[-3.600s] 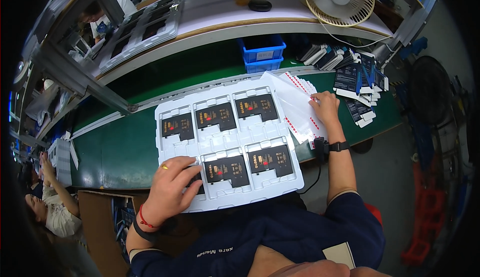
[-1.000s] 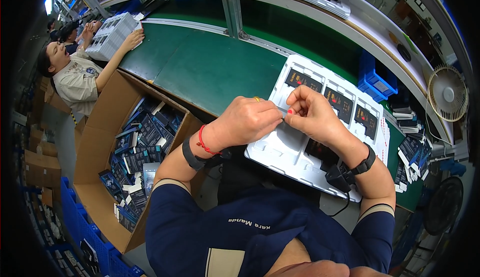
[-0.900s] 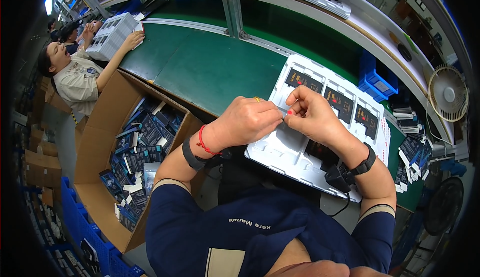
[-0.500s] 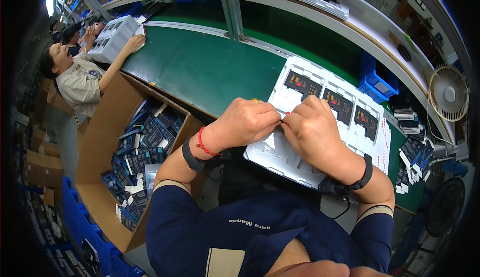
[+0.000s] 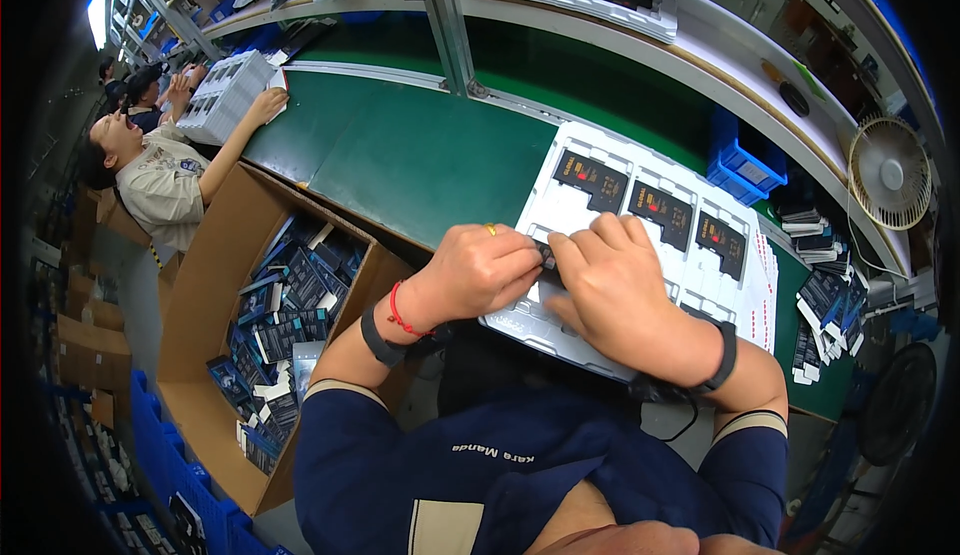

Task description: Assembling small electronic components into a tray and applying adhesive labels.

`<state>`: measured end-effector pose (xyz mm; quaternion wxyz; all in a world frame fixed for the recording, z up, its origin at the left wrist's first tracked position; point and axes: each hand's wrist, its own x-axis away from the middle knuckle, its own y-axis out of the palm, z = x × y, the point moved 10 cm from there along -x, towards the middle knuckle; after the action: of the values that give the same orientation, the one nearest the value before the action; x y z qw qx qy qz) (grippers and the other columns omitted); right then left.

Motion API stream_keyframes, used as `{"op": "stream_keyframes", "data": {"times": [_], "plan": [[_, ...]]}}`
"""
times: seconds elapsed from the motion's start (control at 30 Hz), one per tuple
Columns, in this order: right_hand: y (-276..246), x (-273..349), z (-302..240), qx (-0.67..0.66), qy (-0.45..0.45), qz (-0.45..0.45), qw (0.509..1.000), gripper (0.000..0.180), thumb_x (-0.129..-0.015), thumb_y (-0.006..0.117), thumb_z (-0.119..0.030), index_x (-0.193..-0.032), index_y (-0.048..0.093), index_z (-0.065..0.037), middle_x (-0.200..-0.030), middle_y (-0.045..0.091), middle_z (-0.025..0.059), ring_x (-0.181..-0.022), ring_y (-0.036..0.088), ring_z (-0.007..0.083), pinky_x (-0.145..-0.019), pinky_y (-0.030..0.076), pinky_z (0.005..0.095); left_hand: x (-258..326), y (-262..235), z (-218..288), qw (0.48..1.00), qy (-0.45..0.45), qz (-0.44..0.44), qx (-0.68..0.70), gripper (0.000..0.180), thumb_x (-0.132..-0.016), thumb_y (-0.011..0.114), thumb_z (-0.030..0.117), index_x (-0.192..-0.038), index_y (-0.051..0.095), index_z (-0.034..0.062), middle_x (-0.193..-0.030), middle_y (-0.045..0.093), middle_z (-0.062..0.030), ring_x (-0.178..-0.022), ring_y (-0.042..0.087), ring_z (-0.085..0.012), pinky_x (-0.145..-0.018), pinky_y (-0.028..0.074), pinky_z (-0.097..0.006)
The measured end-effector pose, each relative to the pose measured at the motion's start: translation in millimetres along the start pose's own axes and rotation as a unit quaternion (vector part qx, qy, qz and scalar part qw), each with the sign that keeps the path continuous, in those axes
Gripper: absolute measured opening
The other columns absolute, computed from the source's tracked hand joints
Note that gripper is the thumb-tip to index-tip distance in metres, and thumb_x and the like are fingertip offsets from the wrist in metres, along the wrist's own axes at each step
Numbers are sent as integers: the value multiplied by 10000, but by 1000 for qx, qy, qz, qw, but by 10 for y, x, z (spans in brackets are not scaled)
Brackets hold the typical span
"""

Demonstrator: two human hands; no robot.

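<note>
A white moulded tray [image 5: 540,217] lies tilted in front of me, with flat black phone batteries [image 5: 660,210] in its upper row of recesses. Part of another dark piece shows below my right wrist. Over the tray's left side, my left hand [image 5: 482,270] pinches a small black battery [image 5: 546,257], mostly hidden by fingers. My right hand [image 5: 615,280] is closed at the battery's right edge, its fingertips meeting it beside the left ones.
To my left stands an open cardboard box [image 5: 192,395] full of dark blue printed cartons. White sheets with red marks [image 5: 762,300] lie under the tray's right edge. Beyond are a blue bin [image 5: 742,160], loose cartons [image 5: 832,310] and a fan [image 5: 890,173]. Another person sits at the far left.
My hands have shifted slightly left and lower, and their fingertips have parted a little. The black battery between them now shows more. The right thumb has moved down.
</note>
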<state>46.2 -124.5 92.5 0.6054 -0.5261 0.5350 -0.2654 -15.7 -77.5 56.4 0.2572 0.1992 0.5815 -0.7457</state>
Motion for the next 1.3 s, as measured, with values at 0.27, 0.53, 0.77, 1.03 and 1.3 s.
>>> {"op": "stream_keyframes", "data": {"times": [0.27,0.53,0.77,1.03,1.3], "plan": [[-1084,859,752,38,183,117,975,383,-683,801,-124,-1021,659,-14,-902,624,119,-871,545,322,-807,411,411,396,-157,-230,990,-116,59,51,371,-732,759,136,-1067,671,2,-1061,671,-178,-977,643,-347,-869,508,-407],[-388,2855,1861,-150,454,251,842,289,-800,678,-40,-1075,657,47,-936,647,113,-871,572,174,-806,456,327,784,376,-721,869,-380,97,301,348,-939,631,196,-1225,620,-1,-1045,654,-100,-952,633,-167,-802,506,-296],[321,3179,2030,-262,484,293,782,364,-836,747,-62,-1190,665,-65,-916,559,4,-802,500,116,-690,426,247,744,570,-722,855,-440,53,268,359,-982,579,262,-1274,623,58,-1093,613,-87,-1007,596,-166,-892,473,-297],[576,3157,2283,-456,533,209,682,413,-861,696,-39,-1260,594,-12,-1033,615,61,-883,564,134,-756,456,258,626,506,-704,846,-455,73,269,411,-936,656,295,-1253,635,35,-1191,588,-115,-1027,593,-187,-888,483,-303],[403,2853,2031,-514,584,203,595,419,-892,652,-5,-1301,562,12,-927,610,1,-762,524,54,-682,431,194,634,572,-699,766,-482,104,414,435,-908,695,266,-1227,634,-23,-1190,583,-123,-1040,590,-181,-894,482,-302]]}}
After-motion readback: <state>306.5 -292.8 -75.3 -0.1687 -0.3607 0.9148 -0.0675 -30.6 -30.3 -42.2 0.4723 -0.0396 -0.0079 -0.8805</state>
